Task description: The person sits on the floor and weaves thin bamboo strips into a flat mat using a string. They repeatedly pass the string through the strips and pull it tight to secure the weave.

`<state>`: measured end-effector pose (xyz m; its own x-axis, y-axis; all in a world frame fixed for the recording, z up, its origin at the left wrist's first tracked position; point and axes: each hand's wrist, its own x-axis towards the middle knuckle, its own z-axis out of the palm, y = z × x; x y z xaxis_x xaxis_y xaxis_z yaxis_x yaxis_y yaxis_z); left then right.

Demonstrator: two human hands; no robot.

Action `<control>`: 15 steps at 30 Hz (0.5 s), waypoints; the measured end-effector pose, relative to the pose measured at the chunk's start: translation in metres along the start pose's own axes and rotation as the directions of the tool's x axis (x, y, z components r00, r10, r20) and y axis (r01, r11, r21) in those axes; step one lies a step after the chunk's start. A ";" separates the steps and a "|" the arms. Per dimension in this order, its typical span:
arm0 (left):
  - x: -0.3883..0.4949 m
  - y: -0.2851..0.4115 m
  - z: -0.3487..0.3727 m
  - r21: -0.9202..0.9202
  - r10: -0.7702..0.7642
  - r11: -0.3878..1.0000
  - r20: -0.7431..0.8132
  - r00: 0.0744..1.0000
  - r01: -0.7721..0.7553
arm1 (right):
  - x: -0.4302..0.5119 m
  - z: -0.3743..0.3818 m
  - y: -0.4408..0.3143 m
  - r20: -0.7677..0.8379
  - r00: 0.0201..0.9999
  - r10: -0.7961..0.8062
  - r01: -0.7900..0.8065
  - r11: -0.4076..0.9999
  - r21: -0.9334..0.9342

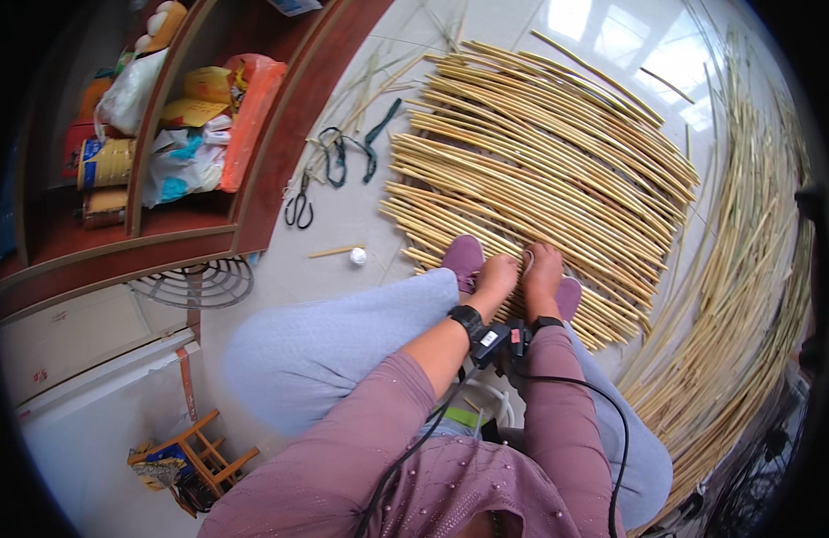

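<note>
A mat of thin, straw-coloured stalks (535,161) laid side by side covers the floor before me. At its near part, between my purple shoes, my left hand (499,276) is curled low over the stalks. Close beside it on the right, my right hand (543,265) bends down with a pale loop of cord (528,261) at its fingers. The fingertips of both hands are hidden, so what they grip does not show clearly. Left of the mat lie black-handled scissors (299,209), a dark green strap (372,144), a white ball (358,255) and a short stalk piece (336,251).
Long loose stalks (730,282) spread along the right side. A reddish wooden cabinet (253,168) with bags and jars stands at the left, a round wire rack (206,282) below it. A small wooden stool or chair (209,457) is at the lower left.
</note>
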<state>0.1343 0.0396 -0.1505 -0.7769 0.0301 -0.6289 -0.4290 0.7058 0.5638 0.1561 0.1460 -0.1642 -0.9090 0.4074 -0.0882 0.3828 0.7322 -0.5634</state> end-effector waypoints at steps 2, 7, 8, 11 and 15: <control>0.000 0.002 0.000 0.004 0.007 1.000 -0.010 1.000 -0.007 | 0.000 0.000 -0.001 0.002 1.000 -0.005 0.005 1.000 0.002; -0.003 0.005 -0.001 -0.041 -0.049 0.998 -0.001 0.999 0.048 | 0.001 -0.003 -0.003 0.008 1.000 -0.008 0.008 1.000 0.011; -0.003 0.005 -0.001 -0.037 -0.046 0.998 -0.009 0.999 0.045 | 0.001 -0.004 -0.004 -0.010 1.000 -0.015 0.015 0.999 0.035; -0.002 0.004 0.000 -0.031 -0.032 0.999 -0.013 0.999 0.032 | 0.001 -0.005 -0.005 0.001 1.000 -0.011 0.011 0.999 0.035; 0.002 -0.002 0.004 0.015 0.024 1.000 -0.024 0.999 -0.023 | 0.001 -0.004 -0.005 -0.008 1.000 -0.013 0.013 0.999 0.034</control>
<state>0.1352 0.0413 -0.1547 -0.7976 0.0301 -0.6024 -0.4036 0.7155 0.5702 0.1541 0.1449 -0.1578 -0.9127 0.4018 -0.0746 0.3648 0.7188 -0.5918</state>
